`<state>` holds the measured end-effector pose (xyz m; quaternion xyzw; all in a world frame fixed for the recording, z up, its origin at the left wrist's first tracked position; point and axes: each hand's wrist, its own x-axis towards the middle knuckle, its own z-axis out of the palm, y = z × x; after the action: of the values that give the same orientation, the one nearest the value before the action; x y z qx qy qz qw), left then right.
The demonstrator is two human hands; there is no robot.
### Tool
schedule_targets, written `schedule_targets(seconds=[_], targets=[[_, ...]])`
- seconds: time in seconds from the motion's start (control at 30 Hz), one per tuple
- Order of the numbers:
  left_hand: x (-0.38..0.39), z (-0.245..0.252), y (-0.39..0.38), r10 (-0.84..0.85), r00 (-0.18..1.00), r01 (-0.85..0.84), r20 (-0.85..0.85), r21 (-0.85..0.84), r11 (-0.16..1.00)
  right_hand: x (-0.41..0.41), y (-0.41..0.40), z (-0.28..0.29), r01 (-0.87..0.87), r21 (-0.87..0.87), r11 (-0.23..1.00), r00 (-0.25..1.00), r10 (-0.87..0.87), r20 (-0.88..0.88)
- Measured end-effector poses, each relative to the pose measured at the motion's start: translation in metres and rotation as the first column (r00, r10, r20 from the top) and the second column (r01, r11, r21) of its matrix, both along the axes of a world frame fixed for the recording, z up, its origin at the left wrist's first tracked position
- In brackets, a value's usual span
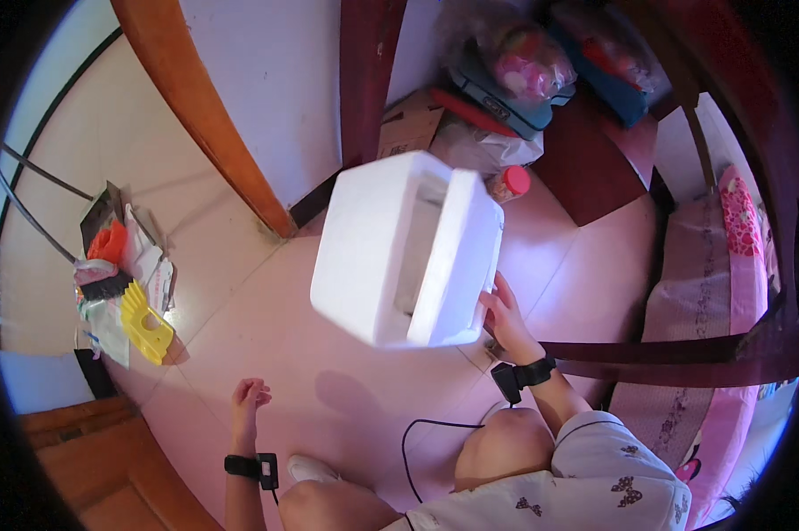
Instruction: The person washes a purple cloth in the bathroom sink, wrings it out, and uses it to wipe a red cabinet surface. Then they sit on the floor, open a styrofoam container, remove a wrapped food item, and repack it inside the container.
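Note:
A white foam box (363, 249) stands before me, tilted in the view, with its foam lid (456, 259) slanted across it and a gap between the two. My right hand (502, 312) is at the lid's right side, its fingers touching or gripping the edge; the far fingers are partly hidden. My left hand (248, 396) is apart from the box, low and to the left above the floor, its fingers loosely curled with nothing seen in them. Each wrist wears a black strap with a small device.
A red-lidded jar (515, 180) stands behind the box. A yellow plastic dustpan-like piece (148, 325), a brush (107, 285) and litter lie at the left. A dark wooden bar (638, 353) crosses at the right beside the bed (688, 279). Bags and a teal case (499, 99) fill the back corner.

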<state>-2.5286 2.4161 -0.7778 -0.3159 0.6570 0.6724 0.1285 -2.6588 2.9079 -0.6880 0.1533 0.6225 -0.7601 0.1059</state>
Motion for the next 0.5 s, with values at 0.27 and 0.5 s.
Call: schedule_targets(seconds=[0.27, 0.5], targets=[[-0.002, 0.009, 0.005, -0.001, 1.000, 0.001, 0.003, 0.005, 1.000, -0.011, -0.034, -0.001, -0.318, 0.129, 0.939, 0.947, 0.307, 0.098], [-0.008, 0.024, 0.013, -0.024, 0.997, 0.021, -0.078, -0.033, 0.999, -0.021, -0.076, -0.034, -0.508, 0.094, 0.856, 0.857, 0.492, 0.154]])
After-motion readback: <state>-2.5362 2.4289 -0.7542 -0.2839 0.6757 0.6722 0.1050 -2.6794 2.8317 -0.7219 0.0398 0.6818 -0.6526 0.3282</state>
